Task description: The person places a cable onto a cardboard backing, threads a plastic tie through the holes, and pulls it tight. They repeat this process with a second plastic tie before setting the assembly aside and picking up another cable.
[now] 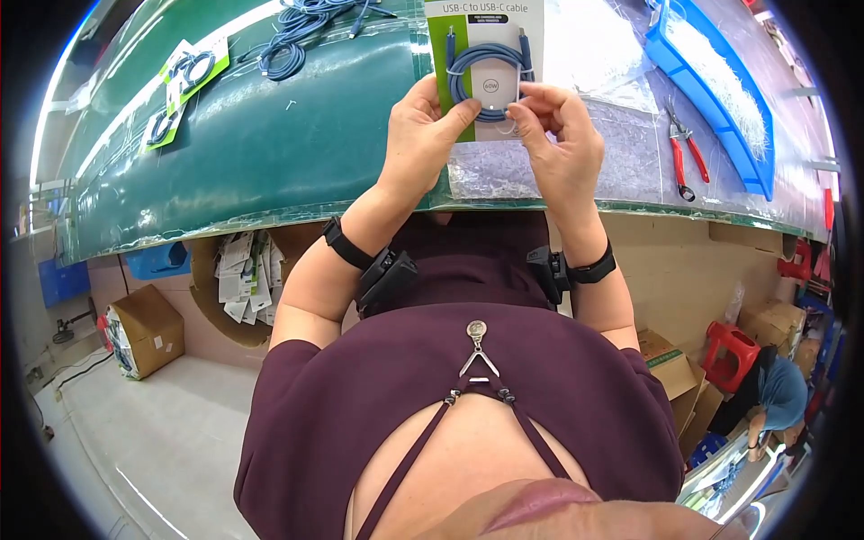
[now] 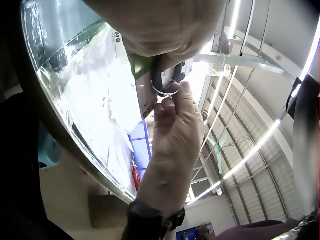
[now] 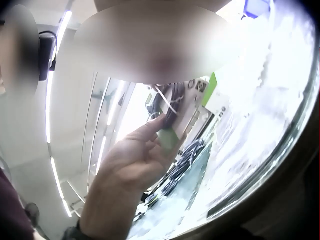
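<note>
a white tie (image 3: 167, 100) rings coiled blue cable (image 1: 456, 79) on printed card (image 1: 490, 70).

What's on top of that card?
A coiled blue cable is on the card, around a "60W" mark. Whatever the coil and left hand cover can't be seen.

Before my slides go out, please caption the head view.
Left hand grips a carded blue cable, right hand at its opposite side; pliers lie nearby.
</note>
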